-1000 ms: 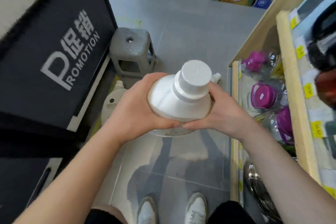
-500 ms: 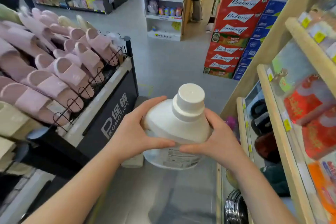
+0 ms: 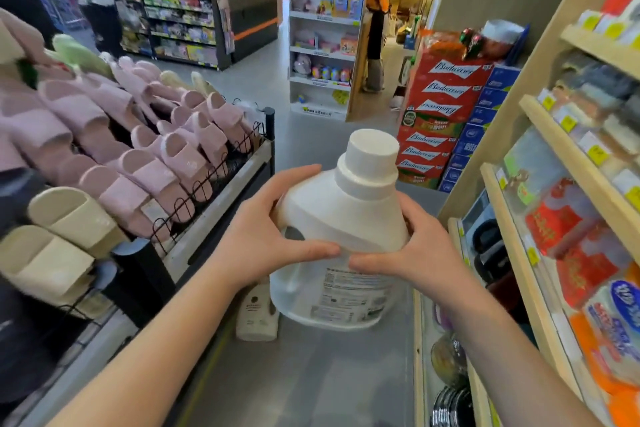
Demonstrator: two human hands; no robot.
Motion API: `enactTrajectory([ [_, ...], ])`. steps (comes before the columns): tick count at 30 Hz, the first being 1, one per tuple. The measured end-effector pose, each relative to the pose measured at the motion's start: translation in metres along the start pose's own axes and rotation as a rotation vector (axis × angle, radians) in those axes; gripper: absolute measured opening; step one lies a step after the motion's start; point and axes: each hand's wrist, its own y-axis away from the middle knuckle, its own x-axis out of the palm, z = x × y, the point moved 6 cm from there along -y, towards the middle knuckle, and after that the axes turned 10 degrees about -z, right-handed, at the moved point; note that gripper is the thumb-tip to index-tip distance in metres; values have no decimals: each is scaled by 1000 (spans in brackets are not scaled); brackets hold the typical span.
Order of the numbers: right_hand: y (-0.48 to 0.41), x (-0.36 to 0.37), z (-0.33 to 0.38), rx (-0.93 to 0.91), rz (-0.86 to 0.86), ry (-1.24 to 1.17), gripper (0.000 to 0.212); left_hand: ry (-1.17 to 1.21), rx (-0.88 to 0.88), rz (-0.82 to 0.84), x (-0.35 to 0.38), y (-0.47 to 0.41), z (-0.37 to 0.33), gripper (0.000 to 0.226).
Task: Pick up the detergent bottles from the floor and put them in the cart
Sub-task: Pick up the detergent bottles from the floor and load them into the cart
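A large white detergent bottle (image 3: 349,215) with a wide white cap is held upright in the air at chest height. My left hand (image 3: 266,236) grips its left shoulder by the handle, and my right hand (image 3: 412,253) clasps its right side; the two thumbs nearly meet across the front above the label. A second, smaller cream detergent bottle (image 3: 257,314) stands on the floor below, partly hidden behind the held bottle. No cart is in view.
A black display bin (image 3: 221,204) filled with pink and cream slippers runs along the left. Wooden shelves (image 3: 540,253) of packaged goods line the right. Stacked red beer cartons (image 3: 436,114) and a white shelf unit (image 3: 325,48) stand ahead, with a person beyond. Grey floor aisle between.
I have stood up: the view has risen from the floor to the aisle. The bottle has come up with both hands and now stands more upright.
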Motion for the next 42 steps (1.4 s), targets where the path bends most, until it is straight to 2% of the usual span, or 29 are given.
enactTrajectory([
  [11, -6, 73, 54, -200, 267, -88, 101, -157, -12, -288, -85, 60, -31, 95],
  [21, 30, 142, 92, -335, 723, -300, 98, -419, -223, -643, -121, 165, -89, 93],
  [33, 197, 204, 133, -552, 1285, -390, 100, -628, -467, -1173, -101, 371, -184, 90],
  [37, 259, 212, 154, -594, 1400, -420, 98, -667, -509, -1320, -92, 434, -218, 91],
  [42, 357, 215, 179, -689, 1528, -448, 96, -733, -535, -1418, -84, 525, -265, 95],
])
